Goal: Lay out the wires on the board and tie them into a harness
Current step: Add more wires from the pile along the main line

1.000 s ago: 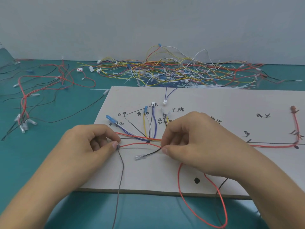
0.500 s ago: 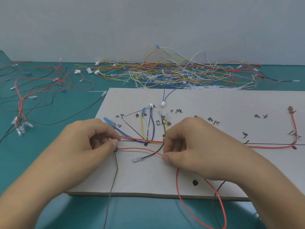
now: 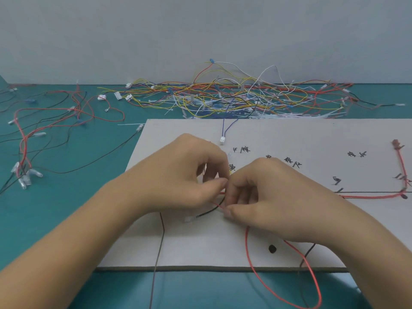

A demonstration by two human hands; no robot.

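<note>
While close over the board (image 3: 289,134), left fingers (image 3: 219,182) tight on the red wire (image 3: 246,241); right fingers (image 3: 231,211) likewise.

Reaching in on bare forearms, holding left hand (image 3: 178,175) and right hand (image 3: 269,195) touching at the fingertips. Curling the left fingers, thumb pressing forefinger, contents hidden; pinching the red wire (image 3: 246,241) between right thumb and forefinger.

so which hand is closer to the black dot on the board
Right. The right hand sits just behind the black dot; the left hand is farther off, behind it and to its left.
</note>
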